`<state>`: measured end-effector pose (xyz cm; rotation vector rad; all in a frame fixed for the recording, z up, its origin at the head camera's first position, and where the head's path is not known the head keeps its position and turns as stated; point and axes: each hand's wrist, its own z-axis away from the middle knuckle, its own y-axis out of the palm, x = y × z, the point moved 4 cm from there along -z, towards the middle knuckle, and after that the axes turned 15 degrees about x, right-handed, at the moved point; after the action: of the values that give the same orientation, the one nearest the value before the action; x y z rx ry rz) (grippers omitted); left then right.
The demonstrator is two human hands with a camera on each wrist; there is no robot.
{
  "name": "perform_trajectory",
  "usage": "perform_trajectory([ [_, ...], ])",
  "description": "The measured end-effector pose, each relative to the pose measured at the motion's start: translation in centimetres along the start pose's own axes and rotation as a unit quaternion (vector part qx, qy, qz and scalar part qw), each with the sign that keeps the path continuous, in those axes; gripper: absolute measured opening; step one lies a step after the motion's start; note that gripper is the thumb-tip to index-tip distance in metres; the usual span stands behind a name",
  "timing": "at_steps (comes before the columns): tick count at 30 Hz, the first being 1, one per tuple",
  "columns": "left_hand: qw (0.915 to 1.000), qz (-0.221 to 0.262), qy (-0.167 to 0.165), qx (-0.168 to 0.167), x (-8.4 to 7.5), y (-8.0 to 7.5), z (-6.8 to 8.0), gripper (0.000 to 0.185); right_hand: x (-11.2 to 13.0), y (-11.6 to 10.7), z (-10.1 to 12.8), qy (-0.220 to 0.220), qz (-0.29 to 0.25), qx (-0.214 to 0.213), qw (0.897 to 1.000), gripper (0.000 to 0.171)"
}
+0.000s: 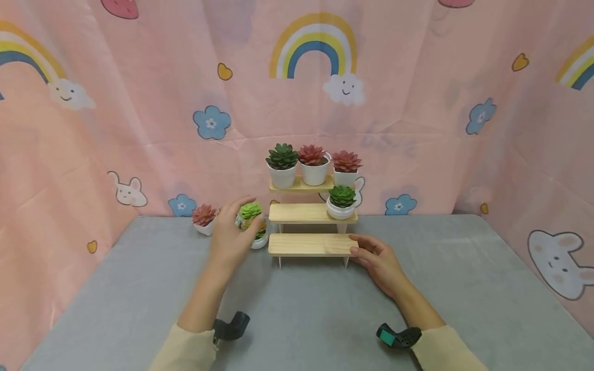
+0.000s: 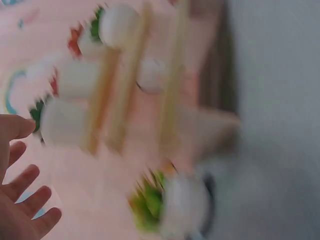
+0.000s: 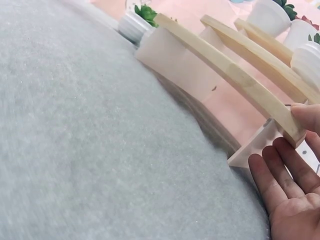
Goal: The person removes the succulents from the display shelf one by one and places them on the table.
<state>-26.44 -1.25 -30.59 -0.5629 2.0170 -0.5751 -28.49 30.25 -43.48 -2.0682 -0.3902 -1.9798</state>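
Fingers of my left hand point(image 1: 230, 232) spread loosely in front of a light green succulent in a white pot point(image 1: 251, 212), close to it; I cannot tell from the head view whether they touch it, and the left wrist view is too blurred to settle it, though it shows the fingers point(image 2: 22, 187) apart and holding nothing. That pot sits on the grey table point(image 1: 139, 288) just left of the wooden tiered stand point(image 1: 308, 212), with a yellowish succulent point(image 1: 258, 233) right beside it and a red one point(image 1: 204, 218) farther left. My right hand point(image 1: 378, 260) rests at the right end of the stand's lowest shelf point(image 1: 308, 244), fingers relaxed and nearly straight, the thumb tip point(image 3: 307, 116) touching the plank end. On the top shelf I see a dark green succulent point(image 1: 282, 165) and two red ones point(image 1: 313, 164); another green one point(image 1: 342, 201) stands on the middle shelf at its right end.
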Motion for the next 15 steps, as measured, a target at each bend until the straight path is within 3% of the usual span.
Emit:
perform_trajectory([
  [2,0.9998,0.012,0.003,0.015,-1.4,0.9,-0.8,0.041,0.0,-0.2,0.2,0.0,0.001,-0.003,1.0,0.052],
  [8,0.9937,0.098,-0.034,0.043,-4.1,3.4,-2.6,0.046,-0.1,-0.2,0.4,0.0,0.001,-0.008,1.0,0.05],
  [15,0.9865,0.128,-0.042,0.094,-7.0,6.6,-4.3,0.056,-0.2,-0.1,0.1,-0.009,-0.006,0.002,1.0,0.05],
])
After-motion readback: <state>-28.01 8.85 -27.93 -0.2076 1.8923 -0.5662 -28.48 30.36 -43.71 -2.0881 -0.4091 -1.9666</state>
